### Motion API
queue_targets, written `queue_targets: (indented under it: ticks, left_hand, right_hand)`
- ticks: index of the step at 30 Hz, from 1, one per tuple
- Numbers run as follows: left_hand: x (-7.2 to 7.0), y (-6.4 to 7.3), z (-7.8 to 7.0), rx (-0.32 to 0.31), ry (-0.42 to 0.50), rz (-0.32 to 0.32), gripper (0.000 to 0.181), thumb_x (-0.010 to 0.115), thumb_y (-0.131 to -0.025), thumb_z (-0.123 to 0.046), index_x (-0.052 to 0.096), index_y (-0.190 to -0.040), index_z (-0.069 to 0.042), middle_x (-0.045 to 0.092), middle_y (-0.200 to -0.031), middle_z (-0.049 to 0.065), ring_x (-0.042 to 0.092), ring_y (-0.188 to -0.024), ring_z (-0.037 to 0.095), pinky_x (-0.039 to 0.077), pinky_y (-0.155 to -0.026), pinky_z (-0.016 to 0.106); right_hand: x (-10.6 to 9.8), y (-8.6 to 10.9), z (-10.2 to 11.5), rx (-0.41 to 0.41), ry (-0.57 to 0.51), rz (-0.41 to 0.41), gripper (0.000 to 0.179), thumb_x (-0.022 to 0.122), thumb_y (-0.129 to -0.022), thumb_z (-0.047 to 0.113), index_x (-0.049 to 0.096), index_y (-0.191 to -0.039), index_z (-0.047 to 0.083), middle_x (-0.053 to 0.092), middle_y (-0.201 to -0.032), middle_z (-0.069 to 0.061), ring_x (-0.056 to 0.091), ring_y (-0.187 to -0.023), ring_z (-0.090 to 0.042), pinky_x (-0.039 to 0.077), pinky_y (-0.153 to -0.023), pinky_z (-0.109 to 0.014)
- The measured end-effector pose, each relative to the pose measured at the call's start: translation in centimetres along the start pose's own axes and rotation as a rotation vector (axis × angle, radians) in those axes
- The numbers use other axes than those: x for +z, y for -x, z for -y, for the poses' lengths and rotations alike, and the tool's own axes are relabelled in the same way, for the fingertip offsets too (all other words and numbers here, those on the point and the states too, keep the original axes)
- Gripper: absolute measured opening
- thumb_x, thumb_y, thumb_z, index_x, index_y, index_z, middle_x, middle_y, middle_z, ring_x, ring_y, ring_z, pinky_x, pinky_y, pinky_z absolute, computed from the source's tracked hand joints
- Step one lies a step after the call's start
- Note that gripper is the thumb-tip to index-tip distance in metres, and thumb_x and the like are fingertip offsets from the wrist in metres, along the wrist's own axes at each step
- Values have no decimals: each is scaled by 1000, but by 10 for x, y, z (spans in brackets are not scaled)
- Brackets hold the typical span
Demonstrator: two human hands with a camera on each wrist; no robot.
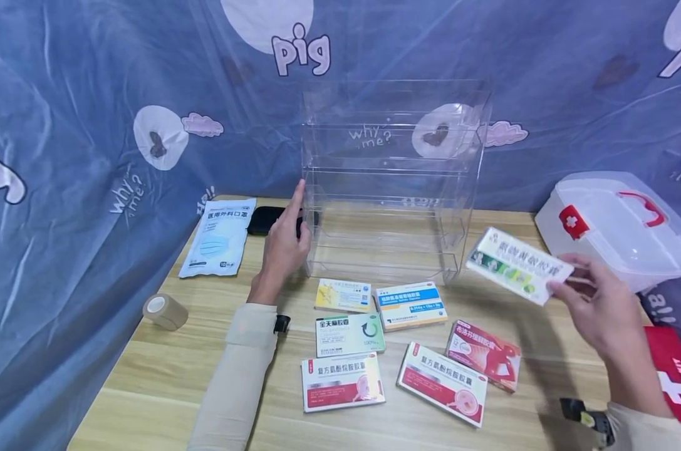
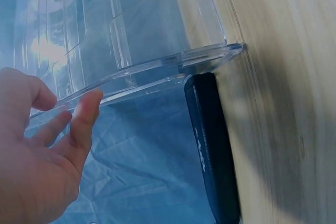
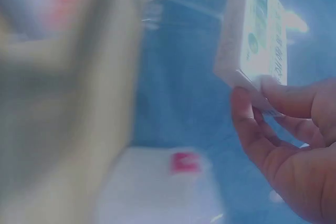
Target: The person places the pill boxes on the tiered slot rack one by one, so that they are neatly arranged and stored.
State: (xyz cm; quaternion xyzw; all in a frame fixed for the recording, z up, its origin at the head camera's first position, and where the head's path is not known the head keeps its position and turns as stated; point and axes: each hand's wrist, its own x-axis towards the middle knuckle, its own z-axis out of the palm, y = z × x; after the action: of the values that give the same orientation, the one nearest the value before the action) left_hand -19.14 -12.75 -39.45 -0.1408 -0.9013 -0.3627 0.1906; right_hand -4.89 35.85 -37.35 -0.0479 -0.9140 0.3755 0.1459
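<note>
My right hand point(image 1: 605, 307) pinches a white and green medicine box point(image 1: 517, 266) by its right end, thumb on top. The box is held up at a tilt, right of a clear tiered acrylic rack point(image 1: 382, 170). Alongside the rack's left side is my left hand point(image 1: 286, 249), its fingers pointing upward. In the left wrist view, its fingertips lie right at the rack's clear edge point(image 2: 152, 69). In front of the rack lie several medicine boxes: a yellow and white one point(image 1: 343, 295), a blue one point(image 1: 412, 305), a green one point(image 1: 350, 334) and red ones, including a painkiller box point(image 1: 483, 354).
A face mask packet point(image 1: 218, 238) and a black case point(image 1: 267, 220) lie left of the rack. A tan bandage roll point(image 1: 168, 312) stands near the left edge. At right are a white first-aid box point(image 1: 616, 219) and a red kit pouch point(image 1: 675, 376).
</note>
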Motion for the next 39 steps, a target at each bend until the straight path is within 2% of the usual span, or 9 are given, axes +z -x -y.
queue_targets:
  ticks: [3, 6, 9, 12, 15, 18, 22, 29, 39]
  left_hand:
    - [-2, -1, 0, 3, -10, -11, 84, 52, -106, -2, 16, -174, -35, 42, -173, 4, 67, -134, 35, 54, -75, 48]
    - [-2, -2, 1, 1, -12, -17, 83, 52, -105, -2, 18, -174, -33, 42, -173, 4, 68, -133, 36, 54, -75, 49]
    - [0, -4, 2, 2, -6, -20, 81, 52, -105, -2, 20, -174, -29, 42, -173, 3, 68, -132, 36, 53, -72, 48]
    - [1, -3, 1, -8, 2, -15, 82, 52, -105, -2, 20, -174, -31, 42, -173, 2, 68, -132, 35, 54, -73, 48]
    - [1, 0, 1, -17, 5, -19, 83, 52, -105, -3, 19, -174, -34, 43, -173, 2, 68, -133, 35, 54, -75, 50]
    - [2, 2, 0, -25, -2, -26, 84, 53, -105, -3, 18, -173, -38, 44, -172, 3, 68, -133, 34, 54, -78, 50]
    - [3, 3, 0, -11, -8, -28, 82, 52, -105, -4, 19, -174, -35, 44, -172, 2, 69, -130, 34, 49, -67, 46]
    - [4, 2, -1, 2, -13, -43, 82, 52, -105, -2, 20, -174, -33, 44, -172, 3, 72, -122, 36, 40, -58, 38]
    - [10, 3, -2, 11, -9, -44, 84, 52, -106, -3, 16, -174, -37, 43, -172, 2, 70, -129, 33, 41, -59, 37]
  right_hand:
    - [-4, -22, 30, -45, -1, -80, 51, 73, -96, -6, 57, -144, -5, 51, -102, 43, 49, -88, 32, 44, -73, 4]
    - [-3, -48, 61, -61, 10, -125, 53, 74, -96, -2, 59, -147, 2, 60, -109, 31, 49, -88, 31, 43, -75, 5]
    - [3, -73, 92, -88, -9, -159, 54, 74, -96, -3, 61, -148, 7, 56, -116, 25, 52, -92, 27, 45, -76, 4]
    - [10, -100, 125, -109, -23, -159, 56, 74, -96, -3, 61, -149, 8, 46, -118, 21, 60, -100, 16, 48, -81, 2]
    - [14, -128, 159, -149, -15, -164, 55, 73, -97, -2, 62, -149, 10, 34, -112, 24, 71, -116, -8, 50, -87, -1]
    - [18, -156, 191, -189, -2, -171, 53, 69, -100, -1, 60, -151, 10, 30, -111, 25, 70, -128, -26, 53, -96, -8]
    - [24, -192, 220, -255, 22, -211, 50, 64, -101, -5, 61, -149, 9, 25, -108, 25, 67, -129, -25, 55, -105, -18]
    - [50, -233, 237, -284, 85, -226, 51, 55, -102, -4, 62, -147, 16, 21, -105, 24, 64, -125, -21, 56, -108, -32]
    - [82, -242, 232, -231, 62, -145, 54, 56, -100, -4, 65, -149, 19, 40, -127, 0, 68, -127, -23, 54, -109, -36]
